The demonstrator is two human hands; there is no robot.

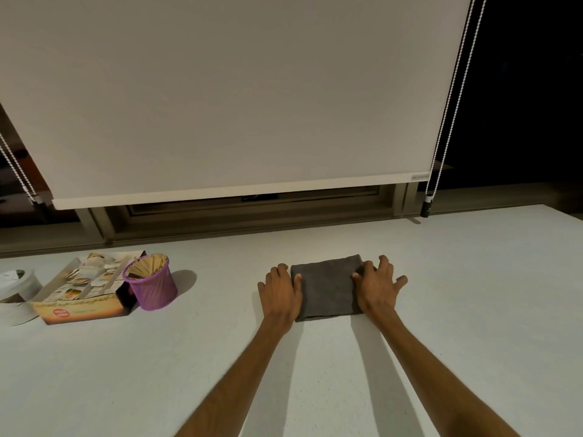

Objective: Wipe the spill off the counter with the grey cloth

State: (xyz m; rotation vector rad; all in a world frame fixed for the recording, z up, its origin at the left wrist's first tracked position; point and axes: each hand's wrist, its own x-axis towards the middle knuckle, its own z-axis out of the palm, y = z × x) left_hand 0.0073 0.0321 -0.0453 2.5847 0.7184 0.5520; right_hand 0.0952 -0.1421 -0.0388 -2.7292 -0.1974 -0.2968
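Here, the grey cloth point(326, 287) lies folded into a neat rectangle at center-right of the frame on the white counter point(315, 373). The left hand point(280, 293) and right hand point(377, 287) press flat on its side edges, fingers spread, gripping nothing.

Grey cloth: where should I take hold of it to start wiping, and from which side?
The grey cloth lies flat, folded into a thick pad. Probably best to come from above: right hand palm flat across the middle, fingers curled over the far edge. Its side edges are already under both hands; left hand.
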